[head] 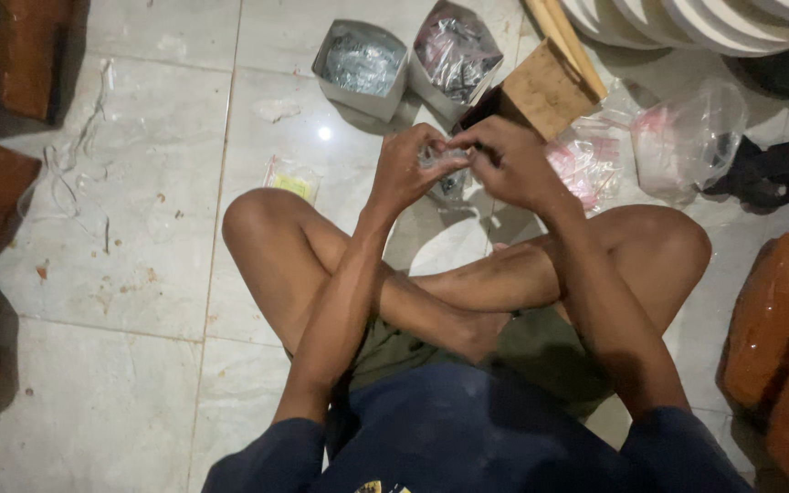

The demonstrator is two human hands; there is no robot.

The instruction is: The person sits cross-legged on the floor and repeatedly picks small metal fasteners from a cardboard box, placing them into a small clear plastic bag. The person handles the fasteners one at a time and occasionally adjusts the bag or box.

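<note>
My dark blue shirt point(468, 429) fills the bottom of the view, and just beyond it my crossed bare legs point(468, 274) rest on the pale tiled floor point(139, 274).

Above my knees I hold a small clear plastic packet point(443, 157) between both hands. My left hand point(408, 164) has its fingers curled in and pinches the packet's left end; my right hand point(509, 160) is closed around the right end, fingertips meeting those of the left. What is inside the packet is too small and blurred for me to tell.

Just under my hands, on the floor, lies another small clear bag point(451, 185), half hidden. To the left of my left knee sits a flat packet with a yellow-green patch point(292, 180). Further ahead stand two open grey boxes side by side: the left box point(361, 66) holds crumpled silvery-clear bags, the right box point(456, 55) holds bags with a pinkish tint. Just right of them a brown cardboard piece point(548, 87) stands tilted, near my right hand. Beside it lie clear bags with pink contents point(586, 164), and further right a larger puffed clear bag point(687, 137). A dark cloth point(769, 173) lies at the right edge, and white curved rims point(687, 18) stack along the top right. Reddish-brown blocks point(778, 338) flank me on both sides.
</note>
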